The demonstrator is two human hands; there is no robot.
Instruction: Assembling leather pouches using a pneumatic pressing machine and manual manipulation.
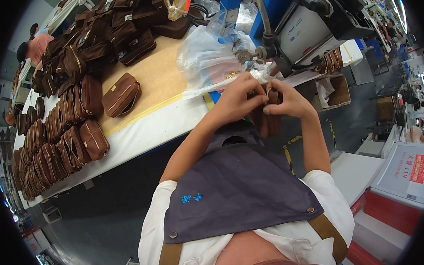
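Observation:
Just in front of my dark apron, a small brown bag (268,123) hangs between my two hands, partly hidden by them. My left hand (240,99) is closed, with thumb and fingers pinching the bag's upper edge. From the other side my right hand (288,100) grips the same edge, its thumb tip close to the left thumb. Right above the hands is the metal end of a press machine (307,38) with hoses. Small gold-coloured metal pieces (233,74) lie just beyond my left hand. What the fingertips pinch cannot be made out.
Rows of brown pouches (56,151) stand on the white-edged table (148,128) at left, beside a single pouch (121,95) and a heap of brown bags (92,40). Plastic bags (204,54) lie near the press. A cardboard box (335,93) stands at right. Another person (39,47) is far left.

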